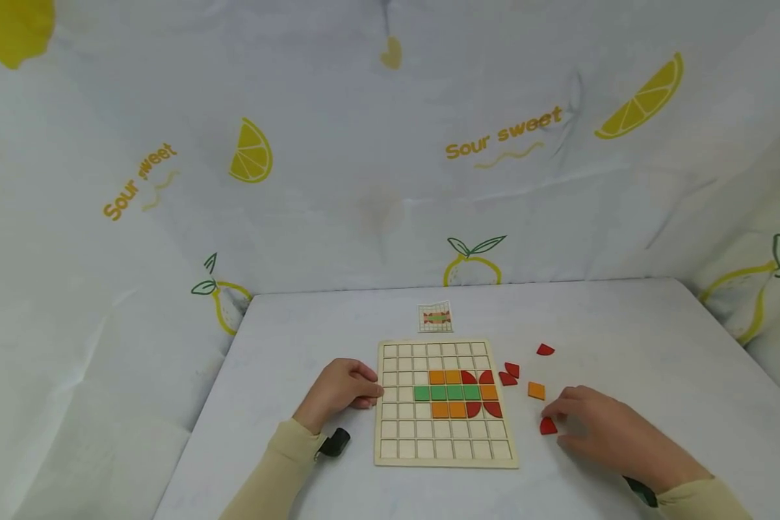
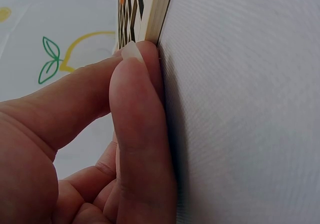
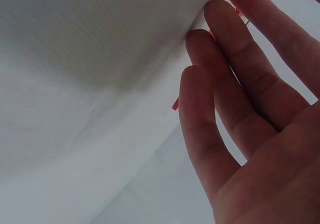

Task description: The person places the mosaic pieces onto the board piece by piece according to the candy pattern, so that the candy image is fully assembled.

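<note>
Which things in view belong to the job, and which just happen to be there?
Likely in the job:
grid board
green squares on it
orange squares, one loose
red pieces, on the board and beside it
small picture card beyond the board

Likely just there:
lemon-print cloth behind
table underneath
black gadget at the left wrist

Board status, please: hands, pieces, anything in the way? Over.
Left hand touching left edge of board. Right hand touching loose red piece. Board partly filled. Possibly in the way: loose orange square near right hand.
</note>
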Demonstrator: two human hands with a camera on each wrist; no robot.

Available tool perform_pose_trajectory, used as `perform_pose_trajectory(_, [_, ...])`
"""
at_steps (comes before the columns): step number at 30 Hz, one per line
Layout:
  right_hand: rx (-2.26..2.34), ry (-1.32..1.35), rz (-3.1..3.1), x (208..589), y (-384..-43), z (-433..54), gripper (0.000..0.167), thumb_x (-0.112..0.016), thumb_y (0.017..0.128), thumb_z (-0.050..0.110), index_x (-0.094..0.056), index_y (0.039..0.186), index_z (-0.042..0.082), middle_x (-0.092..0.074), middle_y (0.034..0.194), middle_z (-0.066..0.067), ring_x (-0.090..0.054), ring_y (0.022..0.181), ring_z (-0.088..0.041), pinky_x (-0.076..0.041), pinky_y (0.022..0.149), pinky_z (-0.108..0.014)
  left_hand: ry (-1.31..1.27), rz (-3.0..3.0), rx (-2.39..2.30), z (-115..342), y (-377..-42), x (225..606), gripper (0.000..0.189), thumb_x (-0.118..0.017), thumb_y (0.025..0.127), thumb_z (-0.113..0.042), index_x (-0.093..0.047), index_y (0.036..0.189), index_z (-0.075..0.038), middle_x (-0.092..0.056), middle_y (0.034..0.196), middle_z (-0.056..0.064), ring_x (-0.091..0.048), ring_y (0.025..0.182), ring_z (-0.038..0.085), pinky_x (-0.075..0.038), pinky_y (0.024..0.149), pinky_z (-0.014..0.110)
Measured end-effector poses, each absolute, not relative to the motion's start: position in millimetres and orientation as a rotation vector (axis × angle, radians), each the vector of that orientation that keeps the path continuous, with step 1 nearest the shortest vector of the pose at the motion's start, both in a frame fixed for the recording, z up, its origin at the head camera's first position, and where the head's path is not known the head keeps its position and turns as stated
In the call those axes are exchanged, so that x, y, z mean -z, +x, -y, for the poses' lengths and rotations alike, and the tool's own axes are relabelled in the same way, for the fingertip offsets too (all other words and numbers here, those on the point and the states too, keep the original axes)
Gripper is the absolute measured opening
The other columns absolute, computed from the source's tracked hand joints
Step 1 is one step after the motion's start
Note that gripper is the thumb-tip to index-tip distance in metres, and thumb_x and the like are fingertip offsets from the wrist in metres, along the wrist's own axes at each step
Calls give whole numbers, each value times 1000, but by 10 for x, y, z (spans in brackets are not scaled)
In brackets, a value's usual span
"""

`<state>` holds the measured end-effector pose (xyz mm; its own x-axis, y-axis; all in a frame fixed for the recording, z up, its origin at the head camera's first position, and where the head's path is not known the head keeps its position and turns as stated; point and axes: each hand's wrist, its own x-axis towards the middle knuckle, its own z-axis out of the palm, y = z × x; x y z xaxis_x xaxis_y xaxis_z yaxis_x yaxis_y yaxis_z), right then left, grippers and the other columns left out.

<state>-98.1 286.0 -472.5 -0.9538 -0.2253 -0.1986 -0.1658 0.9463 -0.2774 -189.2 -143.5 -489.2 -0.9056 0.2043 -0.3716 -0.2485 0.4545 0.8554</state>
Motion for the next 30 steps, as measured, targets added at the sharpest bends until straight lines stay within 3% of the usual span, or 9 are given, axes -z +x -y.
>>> perform_pose_trajectory(19, [359, -340, -2892, 4742, -1085, -2782, 23, -96, 82, 28, -80, 98, 33, -64, 93, 17, -59, 91, -6, -63, 83, -32, -46, -2283, -1445, 1445, -1910, 4930, 30, -90, 87, -12, -72, 109, -3, -79, 85, 4, -74, 70, 10, -63, 67, 24])
perform_pose_trajectory(30, [544, -446, -2922, 4612, -1351, -2424, 19, -91, 87, 25, -81, 103, 25, -67, 97, 14, -59, 90, -7, -61, 82, -32, -26, -2281, -1452, 1430, -1890, 4888, 29, -90, 87, -12, -72, 108, -2, -79, 85, 6, -73, 69, 10, -63, 66, 24])
